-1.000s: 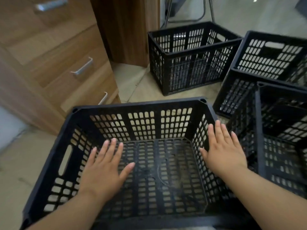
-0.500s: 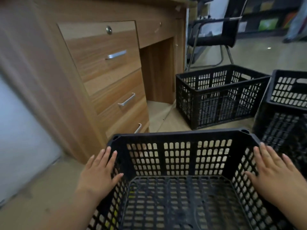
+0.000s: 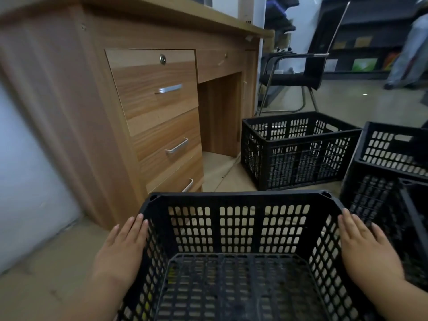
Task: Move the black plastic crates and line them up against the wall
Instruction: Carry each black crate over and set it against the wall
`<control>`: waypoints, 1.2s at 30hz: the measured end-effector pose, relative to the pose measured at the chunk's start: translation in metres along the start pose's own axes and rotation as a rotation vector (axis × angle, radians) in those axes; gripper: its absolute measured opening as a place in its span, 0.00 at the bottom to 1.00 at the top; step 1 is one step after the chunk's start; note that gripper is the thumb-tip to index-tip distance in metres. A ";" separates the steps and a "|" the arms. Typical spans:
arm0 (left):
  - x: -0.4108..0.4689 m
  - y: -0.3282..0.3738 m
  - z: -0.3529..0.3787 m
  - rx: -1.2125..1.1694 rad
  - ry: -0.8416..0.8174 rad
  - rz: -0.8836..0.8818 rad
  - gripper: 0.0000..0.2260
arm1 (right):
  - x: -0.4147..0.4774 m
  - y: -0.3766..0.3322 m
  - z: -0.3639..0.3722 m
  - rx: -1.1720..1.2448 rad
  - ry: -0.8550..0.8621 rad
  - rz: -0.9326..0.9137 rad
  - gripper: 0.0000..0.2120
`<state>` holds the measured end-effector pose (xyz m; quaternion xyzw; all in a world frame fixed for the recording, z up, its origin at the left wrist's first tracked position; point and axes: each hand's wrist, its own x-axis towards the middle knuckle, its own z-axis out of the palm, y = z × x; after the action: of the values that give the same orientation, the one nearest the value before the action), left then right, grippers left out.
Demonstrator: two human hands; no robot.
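An empty black plastic crate with slotted walls fills the lower middle of the head view. My left hand lies flat against the outside of its left wall. My right hand presses flat on the outside of its right wall, so the crate is clamped between both palms. A second black crate stands on the floor beyond it, by the desk opening. Two more black crates sit close together at the right edge, the nearer one right beside my right hand.
A wooden desk with three drawers stands just ahead on the left. A pale wall runs along the left, with bare floor at its foot. A black chair stands behind the crates. A person's leg shows far right.
Both hands have gone from inside the crate to the outside of its side walls. The view has lifted, and the crate now sits lower in frame, close to the desk.
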<state>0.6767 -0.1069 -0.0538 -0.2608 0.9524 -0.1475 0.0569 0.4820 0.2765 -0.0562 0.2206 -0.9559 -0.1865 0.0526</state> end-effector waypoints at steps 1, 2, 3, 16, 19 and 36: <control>-0.002 0.000 -0.001 0.010 -0.008 -0.001 0.26 | -0.001 0.000 -0.003 0.030 -0.031 0.025 0.26; -0.005 0.000 -0.001 0.015 -0.018 -0.003 0.26 | -0.003 0.000 -0.006 0.053 -0.053 0.030 0.26; -0.008 -0.002 -0.001 0.014 -0.038 -0.009 0.26 | -0.005 -0.001 -0.007 0.069 -0.073 0.031 0.26; -0.081 -0.094 0.020 0.077 -0.076 -0.144 0.28 | -0.036 -0.067 -0.042 0.176 -0.078 -0.115 0.28; -0.105 -0.128 0.011 0.108 -0.083 -0.212 0.30 | -0.039 -0.094 -0.067 0.201 -0.010 -0.180 0.29; -0.354 -0.384 -0.028 -0.020 -0.164 -0.747 0.34 | -0.087 -0.314 -0.296 0.293 0.201 -0.675 0.33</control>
<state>1.1592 -0.2332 0.1033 -0.6013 0.7854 -0.1274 0.0728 0.7401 -0.0454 0.0970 0.5455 -0.8360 -0.0319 0.0497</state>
